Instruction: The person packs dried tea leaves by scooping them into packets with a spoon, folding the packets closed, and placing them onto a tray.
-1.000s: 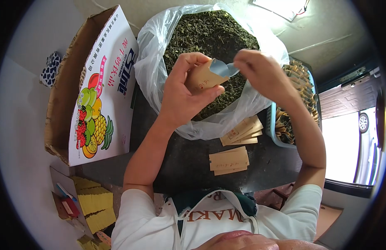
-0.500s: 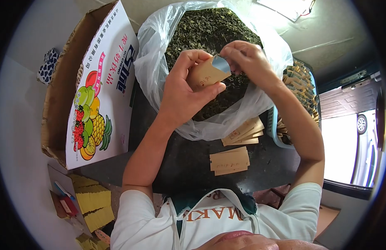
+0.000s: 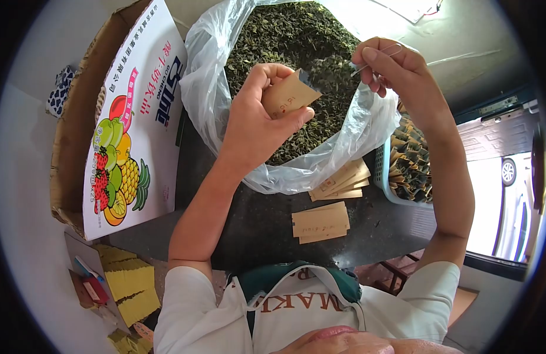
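Note:
My left hand [image 3: 258, 115] is closed around a small brown kraft-paper packet [image 3: 292, 94] with red printed marks, its upper end turned toward the right. The packet is above a large clear plastic bag [image 3: 296, 180] filled with dried green leaves [image 3: 284, 35] that look like loose tea. My right hand [image 3: 397, 68] is raised over the bag's right edge, fingers pinched on a thin pale loop [image 3: 392, 49], like wire or thread. A short thin end shows below the fingertips; its exact kind is unclear.
Flat brown packets [image 3: 320, 221] lie on the dark table [image 3: 249, 230] before the bag, with a fanned stack [image 3: 346, 177] behind them. A blue basket [image 3: 381, 168] of filled packets [image 3: 411, 159] stands right. A tall printed carton [image 3: 131, 141] is at left, yellow packets [image 3: 131, 289] below it.
My right hand has moved right, away from the packet, and the thin loop now shows in its fingers. The packet's mouth, wide before, looks narrower now. My left hand still holds it.

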Motion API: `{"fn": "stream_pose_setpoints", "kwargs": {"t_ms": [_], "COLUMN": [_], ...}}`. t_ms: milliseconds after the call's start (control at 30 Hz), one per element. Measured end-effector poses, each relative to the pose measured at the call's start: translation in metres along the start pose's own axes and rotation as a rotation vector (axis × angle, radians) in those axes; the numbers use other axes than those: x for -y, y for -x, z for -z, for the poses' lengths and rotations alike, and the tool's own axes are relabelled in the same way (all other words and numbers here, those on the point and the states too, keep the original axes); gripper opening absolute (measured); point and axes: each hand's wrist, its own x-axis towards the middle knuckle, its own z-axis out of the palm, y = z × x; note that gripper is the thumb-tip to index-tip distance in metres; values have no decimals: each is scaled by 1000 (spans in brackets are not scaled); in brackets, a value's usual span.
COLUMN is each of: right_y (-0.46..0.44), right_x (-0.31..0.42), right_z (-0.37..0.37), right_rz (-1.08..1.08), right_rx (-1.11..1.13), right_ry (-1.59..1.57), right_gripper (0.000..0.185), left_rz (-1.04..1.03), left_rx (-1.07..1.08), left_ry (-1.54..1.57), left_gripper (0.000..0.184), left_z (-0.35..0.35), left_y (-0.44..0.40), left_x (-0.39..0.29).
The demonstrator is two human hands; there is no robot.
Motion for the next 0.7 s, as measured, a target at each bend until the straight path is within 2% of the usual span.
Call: {"fn": "stream_pose_setpoints", "kwargs": {"t_ms": [133, 333, 400, 467, 533, 633, 700], "right_y": [-3, -4, 1, 5, 5, 8, 12], "right_x": [-3, -3, 8, 12, 12, 18, 23], "right_z": [-6, -29, -37, -40, -38, -30, -22], "right_rz": [-8, 163, 218, 257, 501, 612, 590], "right_rx": [65, 138, 146, 111, 38, -19, -51], "right_ry": [66, 158, 327, 391, 467, 522, 526], "right_gripper": [24, 18, 15, 12, 10, 11, 11], "left_rz": [31, 24, 22, 56, 45, 58, 80], "left_rx": [1, 41, 63, 20, 6, -5, -3], "left_ry": [23, -1, -31, 96, 80, 79, 96], "left_gripper": [48, 49, 52, 46, 46, 46, 46], "left_z": [-2, -8, -10, -12, -11, -10, -10], "left_y": [0, 0, 1, 2, 2, 1, 2], "left_x": [0, 2, 2, 3, 6, 2, 1]}}
